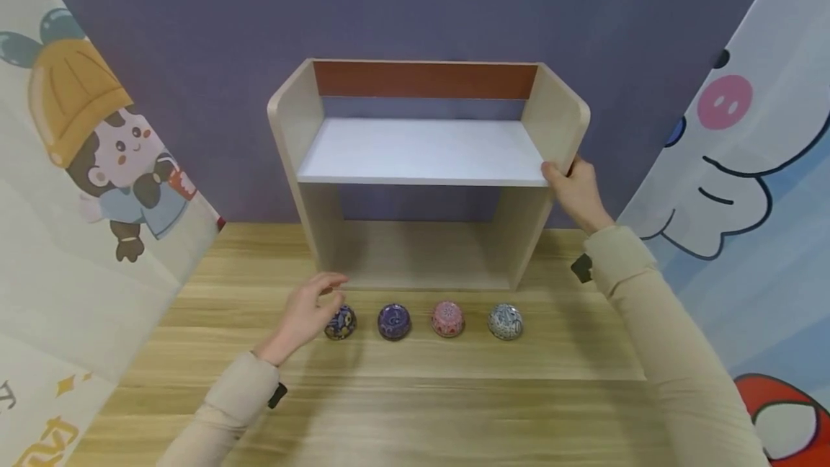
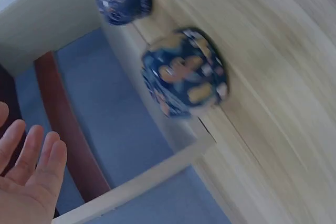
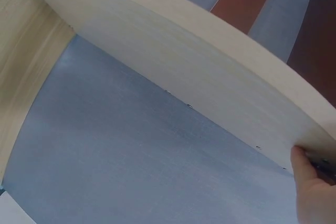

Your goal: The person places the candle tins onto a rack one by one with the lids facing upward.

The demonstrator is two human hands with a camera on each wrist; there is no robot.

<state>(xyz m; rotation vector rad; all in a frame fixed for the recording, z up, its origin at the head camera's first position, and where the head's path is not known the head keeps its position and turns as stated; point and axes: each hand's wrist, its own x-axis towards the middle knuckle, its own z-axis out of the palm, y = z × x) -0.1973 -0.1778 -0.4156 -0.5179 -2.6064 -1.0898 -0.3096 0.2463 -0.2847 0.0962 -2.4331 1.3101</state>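
Observation:
A small wooden two-tier shelf (image 1: pixel 415 152) stands upright on the table. My right hand (image 1: pixel 579 192) grips the front edge of its right side panel (image 1: pixel 556 117); the right wrist view shows a finger or thumb (image 3: pixel 303 169) pressed on the panel's outer face. Over the leftmost of the small round patterned tins, a dark blue floral tin (image 1: pixel 341 323), hovers my left hand (image 1: pixel 310 312), fingers loosely extended and holding nothing. That floral tin (image 2: pixel 185 73) sits apart from the fingers in the left wrist view.
Rightward in a row before the shelf are a purple-blue tin (image 1: pixel 394 321), a pink tin (image 1: pixel 448 318) and a white-and-blue tin (image 1: pixel 506 321). Behind hangs a blue-grey cloth (image 1: pixel 415 6). Cartoon-printed curtains flank the wooden table (image 1: pixel 454 416).

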